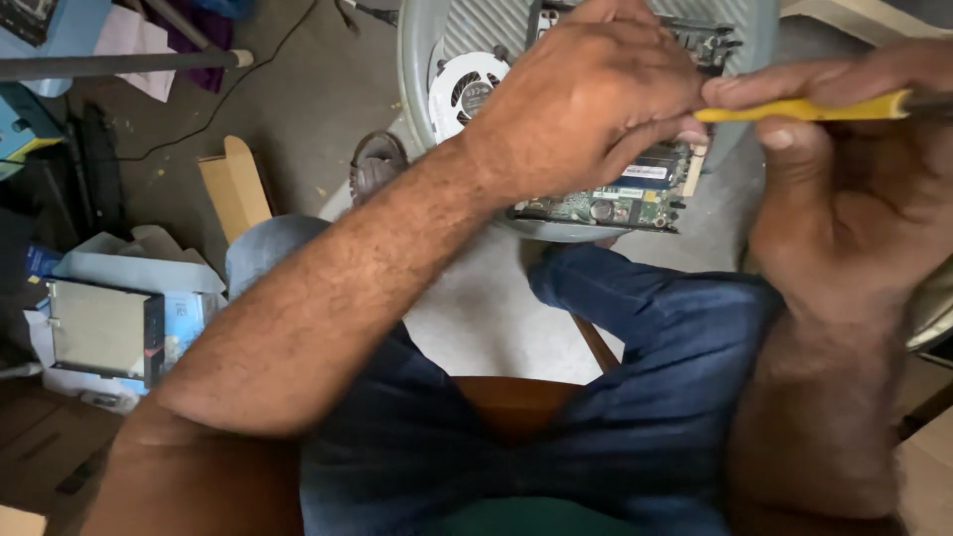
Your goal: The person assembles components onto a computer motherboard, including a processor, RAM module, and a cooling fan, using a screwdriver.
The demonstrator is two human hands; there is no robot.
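Landmark: cardboard flap point(236, 189) on the floor. Left and below it, a flat metal drive point(97, 328) on white packaging point(139, 268). Above it, a grey pole point(119, 65) and black cable point(238, 89). Right, a sandal point(375, 164).

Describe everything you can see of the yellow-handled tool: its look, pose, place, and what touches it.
The yellow-handled tool is a slim, plastic-looking rod with a darker section at its right end. It lies nearly level, tilted slightly up to the right. The right hand grips it, thumb beneath. Its left end meets the left hand's fingertips above the green circuit board, so the tip is hidden.
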